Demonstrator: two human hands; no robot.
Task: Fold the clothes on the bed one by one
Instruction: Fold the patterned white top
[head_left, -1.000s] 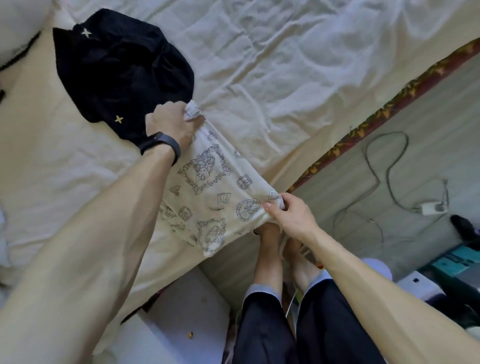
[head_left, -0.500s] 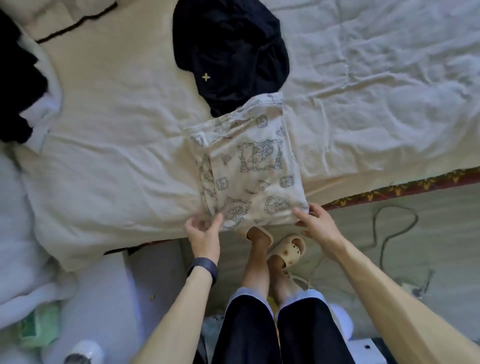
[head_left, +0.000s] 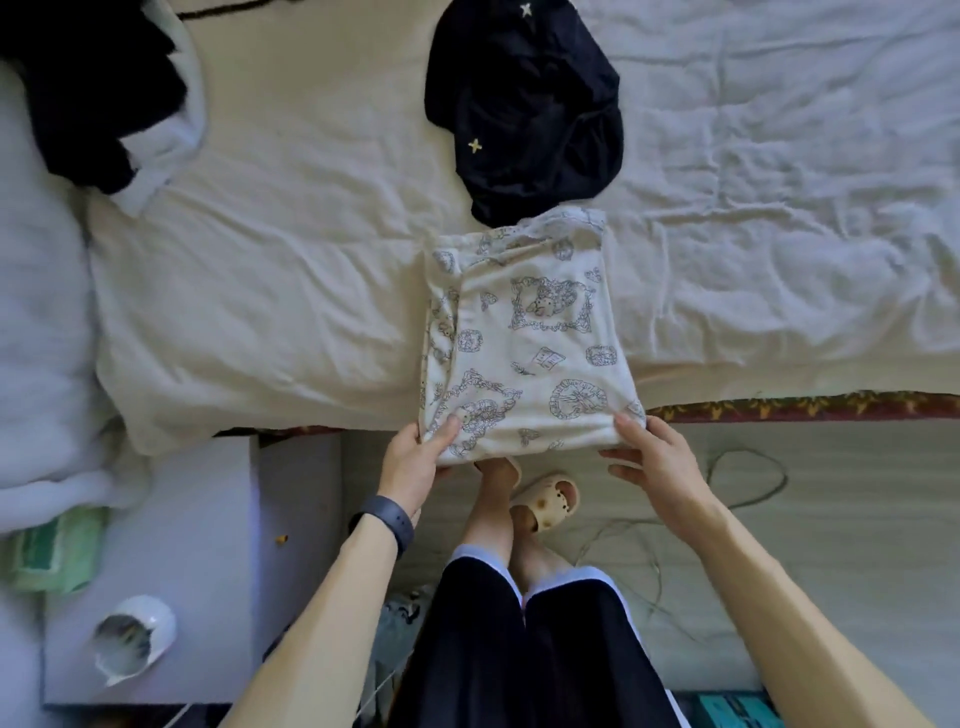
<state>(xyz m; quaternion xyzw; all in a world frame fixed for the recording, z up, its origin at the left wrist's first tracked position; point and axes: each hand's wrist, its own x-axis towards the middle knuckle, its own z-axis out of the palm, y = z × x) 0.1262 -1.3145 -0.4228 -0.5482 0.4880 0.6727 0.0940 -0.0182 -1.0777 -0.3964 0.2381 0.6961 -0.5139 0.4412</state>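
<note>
A cream printed garment (head_left: 530, 338), folded into a rectangle, lies at the near edge of the bed (head_left: 291, 291) and overhangs it slightly. My left hand (head_left: 415, 460) pinches its near left corner, thumb on top and fingers under. My right hand (head_left: 652, 460) holds the near right corner, thumb on the cloth and fingers spread below. A crumpled black garment with small star marks (head_left: 530, 109) lies just beyond the folded one. Another black and white garment (head_left: 104, 88) lies at the far left of the bed.
A white bedside table (head_left: 176, 561) stands at lower left with a white cracked-shell object (head_left: 136, 636) and a green packet (head_left: 52, 551). Cables (head_left: 748, 483) trail on the floor at right. My legs and cream slippers (head_left: 548, 501) are below the bed edge.
My left hand came back from the far end of the garment to its near left corner. The garment now lies folded flat and squared, and the view has swung to face the bed.
</note>
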